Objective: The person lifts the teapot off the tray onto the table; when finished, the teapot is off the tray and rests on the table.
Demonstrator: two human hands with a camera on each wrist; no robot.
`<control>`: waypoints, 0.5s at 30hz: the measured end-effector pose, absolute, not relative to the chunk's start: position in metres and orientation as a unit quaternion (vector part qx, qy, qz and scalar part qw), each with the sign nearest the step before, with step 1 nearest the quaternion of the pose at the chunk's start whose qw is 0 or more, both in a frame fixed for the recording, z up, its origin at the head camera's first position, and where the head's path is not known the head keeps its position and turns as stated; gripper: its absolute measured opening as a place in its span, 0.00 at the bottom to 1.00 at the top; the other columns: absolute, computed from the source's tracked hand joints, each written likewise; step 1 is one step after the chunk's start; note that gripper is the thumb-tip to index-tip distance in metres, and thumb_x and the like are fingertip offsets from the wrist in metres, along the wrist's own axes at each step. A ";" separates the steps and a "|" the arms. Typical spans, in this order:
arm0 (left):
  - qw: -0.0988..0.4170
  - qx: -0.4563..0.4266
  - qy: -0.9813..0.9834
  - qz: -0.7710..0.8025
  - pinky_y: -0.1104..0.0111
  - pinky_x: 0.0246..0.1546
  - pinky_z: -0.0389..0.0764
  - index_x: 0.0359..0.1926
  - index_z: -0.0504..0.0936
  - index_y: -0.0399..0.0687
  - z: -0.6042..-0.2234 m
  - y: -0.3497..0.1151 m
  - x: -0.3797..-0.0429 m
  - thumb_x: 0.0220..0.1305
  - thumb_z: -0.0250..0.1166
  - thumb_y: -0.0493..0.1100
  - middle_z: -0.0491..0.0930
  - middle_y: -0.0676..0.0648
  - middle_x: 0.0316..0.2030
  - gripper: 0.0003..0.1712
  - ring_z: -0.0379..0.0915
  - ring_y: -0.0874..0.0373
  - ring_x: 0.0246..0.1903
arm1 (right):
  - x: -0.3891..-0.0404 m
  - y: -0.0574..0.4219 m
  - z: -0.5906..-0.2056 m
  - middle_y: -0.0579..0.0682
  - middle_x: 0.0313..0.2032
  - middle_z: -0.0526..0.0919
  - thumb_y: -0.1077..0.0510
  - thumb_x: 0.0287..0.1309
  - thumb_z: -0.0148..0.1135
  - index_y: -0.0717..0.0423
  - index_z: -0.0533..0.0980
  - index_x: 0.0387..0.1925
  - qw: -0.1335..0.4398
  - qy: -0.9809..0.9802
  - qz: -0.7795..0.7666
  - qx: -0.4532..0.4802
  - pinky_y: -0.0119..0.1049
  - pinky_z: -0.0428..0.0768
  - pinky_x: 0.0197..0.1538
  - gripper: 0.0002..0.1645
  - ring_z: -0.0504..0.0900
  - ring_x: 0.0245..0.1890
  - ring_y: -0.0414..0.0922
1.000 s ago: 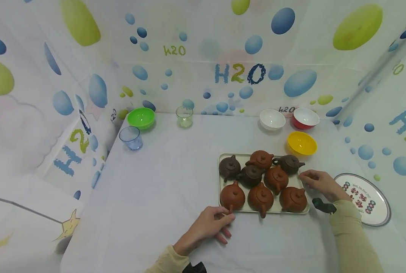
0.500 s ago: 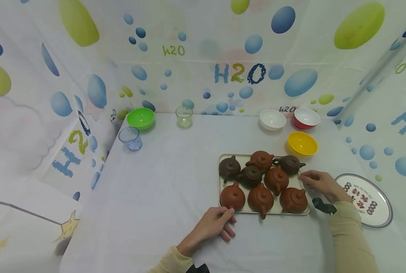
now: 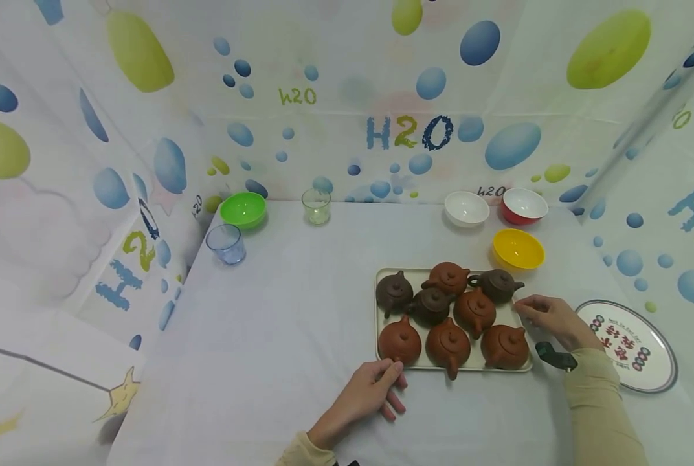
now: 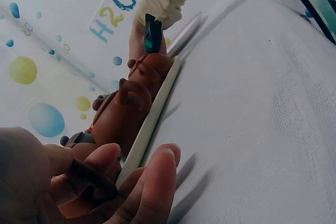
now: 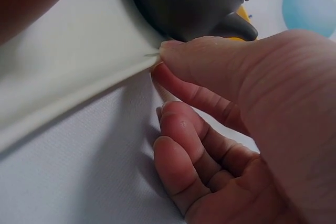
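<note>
In the head view, a cream rectangular tray point(image 3: 377, 317) bears several brown and dark teapots. My left hand point(image 3: 369, 390) is at its front left corner, beside a reddish-brown teapot point(image 3: 401, 342). In the left wrist view, thumb and forefinger pinch this pot's dark handle point(image 4: 93, 178), while the other fingers lie outside the tray rim. My right hand point(image 3: 557, 321) pinches the tray's right rim between thumb and forefinger, its other fingers curled below. A dark teapot point(image 5: 184, 3) stands close to that thumb in the right wrist view. All pots sit upright with lids on.
Right of the tray lies a round white printed plaque point(image 3: 632, 346). Behind stand a yellow bowl point(image 3: 518, 249), a white bowl point(image 3: 466, 210) and a red bowl point(image 3: 524, 206). A green bowl point(image 3: 243, 210), a blue glass point(image 3: 226, 244) and a clear glass point(image 3: 316, 207) are at back left.
My left hand has shifted slightly right, and its thumb now covers the front-left teapot's handle. The right hand stays at the tray rim. The teapots have not visibly moved; the head view has tilted slightly.
</note>
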State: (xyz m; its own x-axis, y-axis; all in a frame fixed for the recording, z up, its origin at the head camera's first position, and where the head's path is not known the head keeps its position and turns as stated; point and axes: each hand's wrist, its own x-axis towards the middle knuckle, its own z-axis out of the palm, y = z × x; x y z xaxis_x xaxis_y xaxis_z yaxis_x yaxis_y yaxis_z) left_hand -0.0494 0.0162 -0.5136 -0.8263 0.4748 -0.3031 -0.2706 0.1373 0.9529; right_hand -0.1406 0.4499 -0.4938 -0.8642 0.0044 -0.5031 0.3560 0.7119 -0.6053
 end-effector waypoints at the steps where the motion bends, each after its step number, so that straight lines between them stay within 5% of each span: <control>1: 0.286 0.071 0.697 0.654 0.55 0.23 0.89 0.42 0.84 0.34 -0.513 0.017 -0.049 0.85 0.55 0.51 0.89 0.29 0.31 0.24 0.87 0.26 0.28 | -0.140 0.450 -0.494 0.67 0.61 0.79 0.35 0.80 0.54 0.66 0.71 0.71 0.240 0.894 -0.365 0.102 0.44 0.78 0.58 0.41 0.76 0.57 0.56; 15: 0.232 0.124 0.692 0.672 0.56 0.37 0.92 0.38 0.78 0.26 -0.516 0.021 -0.046 0.87 0.50 0.40 0.87 0.25 0.31 0.22 0.89 0.28 0.34 | -0.141 0.454 -0.497 0.64 0.60 0.79 0.31 0.77 0.55 0.63 0.72 0.71 0.248 0.892 -0.364 0.104 0.44 0.77 0.58 0.43 0.75 0.58 0.56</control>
State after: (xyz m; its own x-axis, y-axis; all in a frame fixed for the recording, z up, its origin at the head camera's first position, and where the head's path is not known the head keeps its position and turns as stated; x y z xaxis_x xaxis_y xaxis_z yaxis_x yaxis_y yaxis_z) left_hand -0.0460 0.0210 -0.5163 -0.8620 0.4827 -0.1551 -0.1407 0.0662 0.9878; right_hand -0.1412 0.4535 -0.4972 -0.8559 0.0051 -0.5172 0.3654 0.7135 -0.5978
